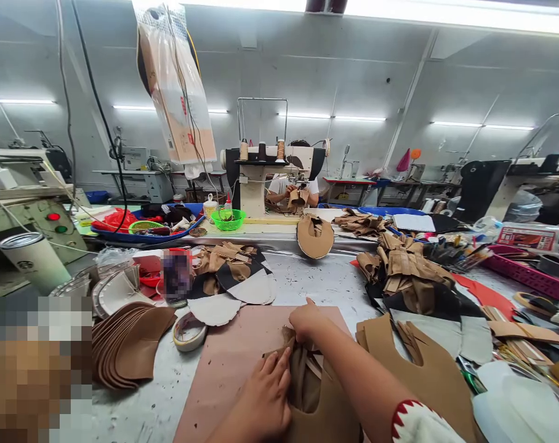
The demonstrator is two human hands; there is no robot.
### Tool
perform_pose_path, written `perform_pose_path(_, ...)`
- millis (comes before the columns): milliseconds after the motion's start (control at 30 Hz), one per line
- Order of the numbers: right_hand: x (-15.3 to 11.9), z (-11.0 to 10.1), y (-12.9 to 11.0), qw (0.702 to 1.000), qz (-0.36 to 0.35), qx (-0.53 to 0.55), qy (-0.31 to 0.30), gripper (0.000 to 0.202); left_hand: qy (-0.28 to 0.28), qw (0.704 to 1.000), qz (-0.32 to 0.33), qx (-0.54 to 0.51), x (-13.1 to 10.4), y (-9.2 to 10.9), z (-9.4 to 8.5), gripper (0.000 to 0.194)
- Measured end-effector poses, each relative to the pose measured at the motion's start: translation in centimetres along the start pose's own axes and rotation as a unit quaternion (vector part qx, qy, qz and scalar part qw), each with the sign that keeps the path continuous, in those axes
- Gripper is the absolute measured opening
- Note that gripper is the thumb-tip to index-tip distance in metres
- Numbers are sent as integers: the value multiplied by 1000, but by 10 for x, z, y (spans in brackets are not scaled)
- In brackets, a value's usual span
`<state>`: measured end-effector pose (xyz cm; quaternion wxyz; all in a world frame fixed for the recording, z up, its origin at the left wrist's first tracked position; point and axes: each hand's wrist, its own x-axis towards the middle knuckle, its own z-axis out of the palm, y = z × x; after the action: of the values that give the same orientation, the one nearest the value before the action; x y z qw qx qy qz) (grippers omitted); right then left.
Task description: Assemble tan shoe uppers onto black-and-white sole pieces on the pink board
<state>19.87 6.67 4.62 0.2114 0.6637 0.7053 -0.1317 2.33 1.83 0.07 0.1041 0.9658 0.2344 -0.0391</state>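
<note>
Where it curves inward, the brown piece point(328, 421) shows creased fabric point(304, 395).

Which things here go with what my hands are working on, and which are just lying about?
Seemingly in use:
brown piece at the left hand and right hand
pink board underneath

Apparently lying about:
tape roll
tumbler
green basket
magenta basket
</note>
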Motion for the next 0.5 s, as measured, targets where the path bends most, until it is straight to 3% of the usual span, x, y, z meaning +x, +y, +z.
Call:
perform_pose_path(233, 17, -4, -1, 999, 28, 18, -20, 31, 42, 998, 35, 1, 20, -8, 1, 43)
perform_pose_path(333, 8, -9, -1, 999, 31, 28, -6, 29, 59, 998, 32, -5, 29, -10, -4, 36)
perform_pose_path(433, -29, 2, 3, 990, -2, 67, 122, 32, 67, 997, 21, -11, 33, -11, -6, 35)
perform_pose_path(500, -66, 23, 6, 959, -82, 132, 236, 36, 70, 997, 20, -18, 34, -12, -5, 41)
